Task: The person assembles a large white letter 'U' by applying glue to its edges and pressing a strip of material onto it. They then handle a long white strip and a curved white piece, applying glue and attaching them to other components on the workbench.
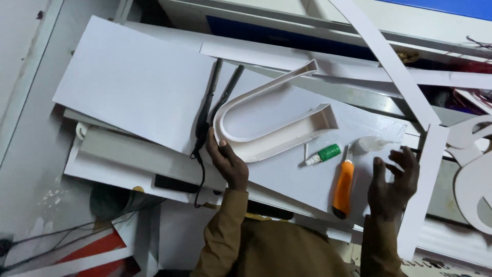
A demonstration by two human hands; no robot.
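Observation:
A white U-shaped channel piece (266, 115) with raised walls lies on a pale textured sheet (287, 174). My left hand (226, 163) rests against the curved end of the U, fingers touching its outer wall. My right hand (393, 180) hovers open over the sheet's right part, fingers spread, holding nothing. Between my hands lie an orange utility knife (343, 188) and a small glue tube with a green cap (323, 154). A clear small bottle (371, 144) lies just above my right hand. A black two-armed hair-iron-like tool (212, 100) lies left of the U.
A large white board (133, 82) covers the upper left. Long white strips (389, 61) cross the upper right. White curved cut-outs (474, 169) sit at the right edge. A black cord (201, 177) trails down from the tool. Red and white material (95, 251) lies lower left.

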